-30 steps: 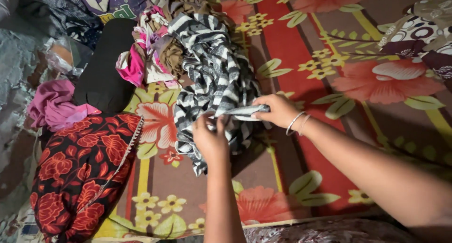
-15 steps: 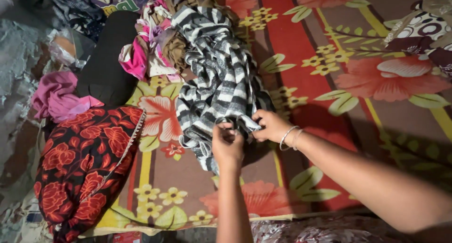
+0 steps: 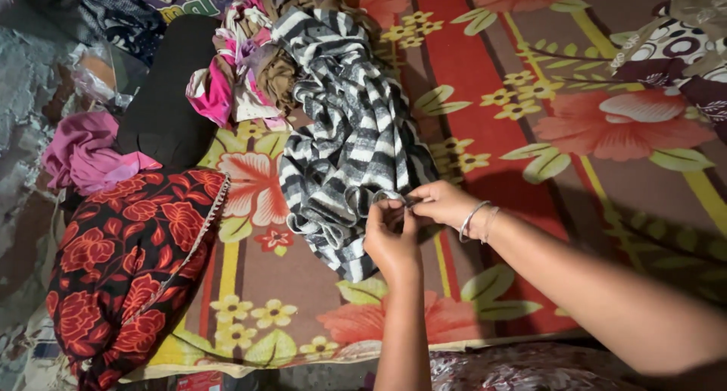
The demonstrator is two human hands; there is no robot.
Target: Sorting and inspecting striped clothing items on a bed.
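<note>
Your left hand [image 3: 391,243] and right hand [image 3: 447,203] both pinched one edge of the crumpled black-and-white striped knit cloth [image 3: 352,133]; it was still bunched, nothing folded, beside the black-and-red floral cushion [image 3: 129,262].

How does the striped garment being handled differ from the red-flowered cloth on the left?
The black-and-white striped garment is crumpled in a long heap, with the left hand and right hand pinching its near edge; the red-flowered black cloth lies flatter and untouched. The striped garment has pale bands, while the red-flowered cloth bears large red blooms and a light trim along one edge. Both rest on the floral mat.
</note>
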